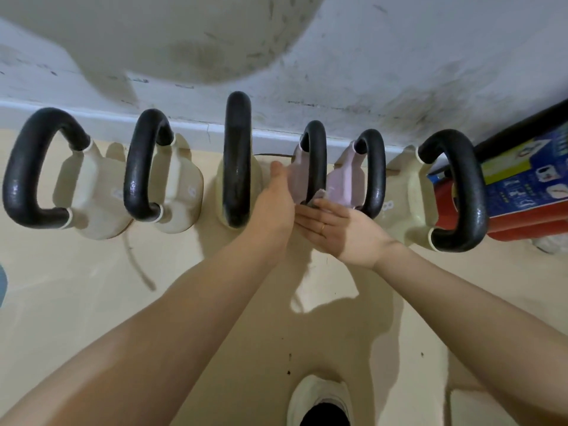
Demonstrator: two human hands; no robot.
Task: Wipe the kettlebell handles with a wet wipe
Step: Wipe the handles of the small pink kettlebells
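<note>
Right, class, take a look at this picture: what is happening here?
A person stands over six kettlebells lined up along a wall. Both hands are at the near end of the fourth kettlebell's handle, which belongs to a pink one. The right hand presses a wet wipe to it, and the left hand lies open alongside.
</note>
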